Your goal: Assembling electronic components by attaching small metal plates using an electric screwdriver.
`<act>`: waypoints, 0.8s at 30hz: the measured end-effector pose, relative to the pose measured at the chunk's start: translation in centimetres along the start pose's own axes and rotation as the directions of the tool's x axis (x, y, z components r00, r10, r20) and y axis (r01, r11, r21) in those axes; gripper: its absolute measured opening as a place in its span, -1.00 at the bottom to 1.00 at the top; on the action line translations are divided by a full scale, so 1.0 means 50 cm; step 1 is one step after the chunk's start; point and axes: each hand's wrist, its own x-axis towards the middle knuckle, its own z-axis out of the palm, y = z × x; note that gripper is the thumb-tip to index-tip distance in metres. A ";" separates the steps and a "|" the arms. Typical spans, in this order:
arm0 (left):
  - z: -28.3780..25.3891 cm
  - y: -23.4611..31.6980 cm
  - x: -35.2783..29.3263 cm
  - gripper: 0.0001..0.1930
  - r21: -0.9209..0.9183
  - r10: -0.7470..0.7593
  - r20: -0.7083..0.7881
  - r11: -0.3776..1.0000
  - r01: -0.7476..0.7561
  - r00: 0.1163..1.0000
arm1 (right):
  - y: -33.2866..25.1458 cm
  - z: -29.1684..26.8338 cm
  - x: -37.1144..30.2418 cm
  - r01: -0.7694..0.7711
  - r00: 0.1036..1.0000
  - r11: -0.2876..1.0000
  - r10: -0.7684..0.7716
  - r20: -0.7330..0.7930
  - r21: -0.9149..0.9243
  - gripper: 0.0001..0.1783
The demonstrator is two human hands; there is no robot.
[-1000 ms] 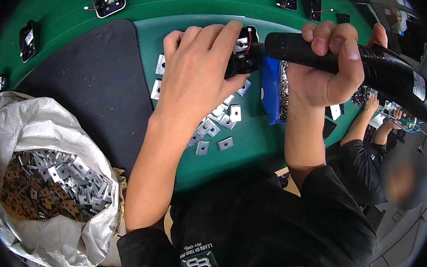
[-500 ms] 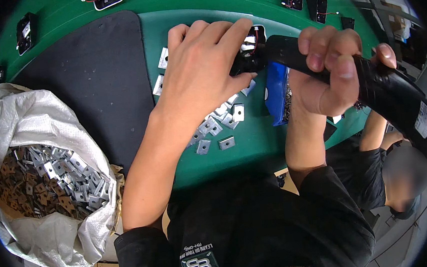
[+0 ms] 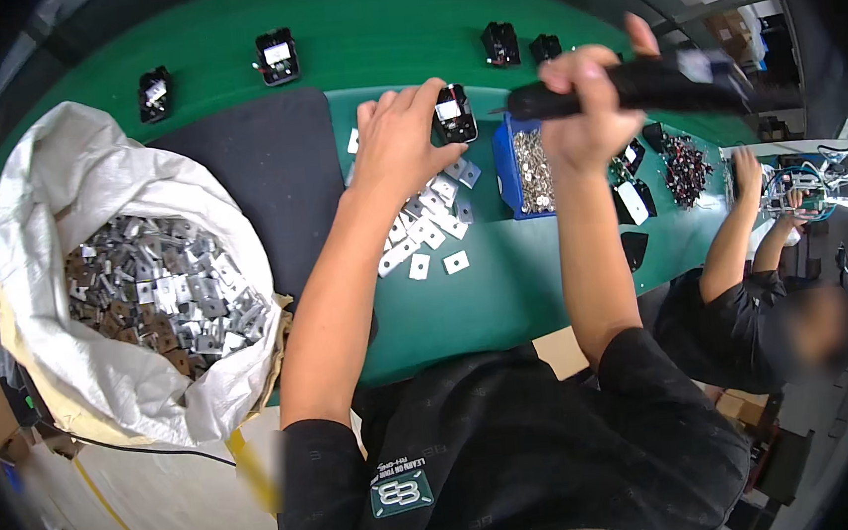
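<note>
Your left hand (image 3: 396, 140) has the open black housing (image 3: 453, 113) pinched at its left side, fingertips by the far end and thumb at the near end. The housing lies just right of that palm, its open face up with a white part inside, its long axis running roughly away from you. Your right hand (image 3: 587, 118) is wrapped around a black power screwdriver (image 3: 674, 84), blurred, its fingers curled over the barrel and its bit pointing left toward the housing, nearly crosswise to that axis. The bit stands near the housing but apart from it, so your left hand is the nearer one.

Under the driver sits a blue bin (image 3: 507, 169) of small silvery fasteners (image 3: 535, 171). Square metal plates with holes (image 3: 456, 262) scatter over the green work surface (image 3: 487, 305) by your left wrist. A black mat (image 3: 262, 168) lies further left, then a white woven sack (image 3: 171, 409) full of metal pieces (image 3: 210, 307). More black housings (image 3: 277, 57) stand spaced along the green strip beyond. At your far right, a co-worker (image 3: 707, 317) reaches over the same table.
</note>
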 end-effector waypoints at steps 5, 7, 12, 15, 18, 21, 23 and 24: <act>-0.016 0.000 0.016 -0.25 0.036 -0.026 -0.014 0.999 0.027 1.000 | -0.124 -0.035 -0.011 0.092 0.990 0.996 -0.090 -0.112 0.010 -0.17; -0.020 0.003 0.012 -0.24 0.056 -0.069 -0.007 0.996 0.069 0.998 | -0.145 -0.055 -0.034 0.025 0.989 1.000 -0.027 -0.148 -0.014 -0.21; -0.038 -0.007 0.027 -0.23 -0.005 -0.118 -0.033 0.993 0.118 0.992 | -0.153 -0.099 -0.049 0.020 0.979 1.000 -0.023 -0.202 -0.018 -0.35; -0.053 -0.002 0.030 -0.23 0.033 -0.161 -0.016 0.986 0.162 0.987 | -0.138 -0.114 -0.035 -0.110 0.989 0.985 0.095 -0.117 -0.134 -0.39; -0.056 -0.005 0.032 -0.23 0.018 -0.151 -0.015 0.988 0.151 0.988 | -0.109 -0.113 -0.011 -0.197 0.978 0.968 0.182 -0.105 -0.155 -0.44; -0.062 0.006 0.048 -0.23 0.012 -0.186 -0.020 0.982 0.186 0.982 | -0.075 -0.112 0.002 -0.289 0.956 0.942 0.276 -0.096 -0.168 -0.46; -0.068 0.014 0.071 -0.23 0.003 -0.203 -0.007 0.979 0.203 0.979 | -0.060 -0.108 0.007 -0.304 0.951 0.937 0.291 -0.101 -0.169 -0.45; -0.062 0.006 0.082 -0.24 0.035 -0.167 0.004 0.985 0.167 0.986 | -0.059 -0.109 0.005 -0.320 0.946 0.932 0.305 -0.110 -0.168 -0.45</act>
